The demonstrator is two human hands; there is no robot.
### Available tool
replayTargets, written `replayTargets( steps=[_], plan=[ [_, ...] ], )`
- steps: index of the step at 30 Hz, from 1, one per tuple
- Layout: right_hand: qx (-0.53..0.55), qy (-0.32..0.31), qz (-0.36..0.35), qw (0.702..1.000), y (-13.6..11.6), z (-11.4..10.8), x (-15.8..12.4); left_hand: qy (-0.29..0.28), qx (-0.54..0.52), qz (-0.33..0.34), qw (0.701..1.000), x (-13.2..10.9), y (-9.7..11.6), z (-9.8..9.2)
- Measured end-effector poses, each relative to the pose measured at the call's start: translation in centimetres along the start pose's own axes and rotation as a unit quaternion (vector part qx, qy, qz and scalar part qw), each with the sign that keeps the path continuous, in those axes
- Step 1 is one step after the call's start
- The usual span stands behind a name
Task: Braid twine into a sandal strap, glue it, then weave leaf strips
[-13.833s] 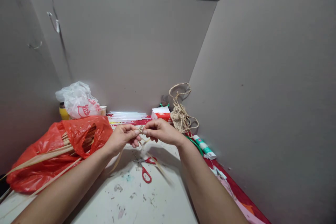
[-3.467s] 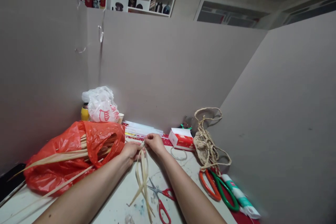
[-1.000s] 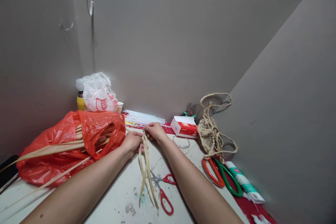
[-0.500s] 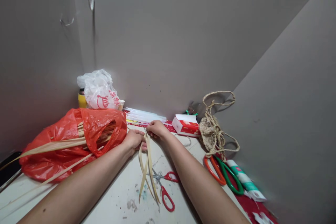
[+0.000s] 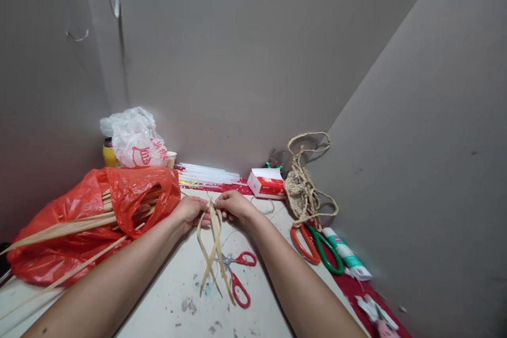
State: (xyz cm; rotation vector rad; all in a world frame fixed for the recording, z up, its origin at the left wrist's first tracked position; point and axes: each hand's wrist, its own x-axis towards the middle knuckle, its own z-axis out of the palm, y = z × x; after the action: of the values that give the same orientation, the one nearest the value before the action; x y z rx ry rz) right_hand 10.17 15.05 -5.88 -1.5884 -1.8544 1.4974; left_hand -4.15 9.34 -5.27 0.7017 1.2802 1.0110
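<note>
Several flat, straw-coloured strips (image 5: 217, 245) hang from a small joined top between my two hands. My left hand (image 5: 193, 210) pinches this top from the left, fingers curled behind the strips. From the right, my right hand (image 5: 233, 205) grips the same spot between thumb and fingers. The strips' loose ends spread downward over the white tabletop. Red-handled scissors (image 5: 240, 289) lie spread apart on the table just below and right of the strips. My fingers partly hide how the strips are joined.
At left lies a red plastic bag (image 5: 91, 243) stuffed with more strips, some poking out. Behind stand a white plastic bag (image 5: 137, 140), a yellow jar (image 5: 109, 154) and translucent sticks (image 5: 208, 174). Rightward are a red-white box (image 5: 269, 186), braided rope (image 5: 301, 190), orange-green handles (image 5: 330, 253) and a white-green tube (image 5: 347, 254).
The view has swung slightly right, so everything sits further left. My right hand has come down a little beside the top of the strips, closer to my left hand.
</note>
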Motion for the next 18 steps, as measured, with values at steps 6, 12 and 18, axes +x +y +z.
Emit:
replayTargets(
  steps=[6, 12, 18],
  plan=[
    [0.024, 0.000, -0.014, 1.000, 0.41, -0.18, -0.02, 0.012, 0.001, 0.033, 0.999, -0.10, -0.02, -0.13],
    [0.027, 0.000, 0.000, 1.000, 0.34, -0.46, 0.02, 0.076, 0.040, 0.112, 0.990, 0.22, -0.11, -0.29],
    [0.062, -0.017, -0.007, 0.998, -0.27, 0.02, -0.18, 0.017, 0.083, 0.060, 0.995, 0.54, -0.25, 0.08]
  ],
)
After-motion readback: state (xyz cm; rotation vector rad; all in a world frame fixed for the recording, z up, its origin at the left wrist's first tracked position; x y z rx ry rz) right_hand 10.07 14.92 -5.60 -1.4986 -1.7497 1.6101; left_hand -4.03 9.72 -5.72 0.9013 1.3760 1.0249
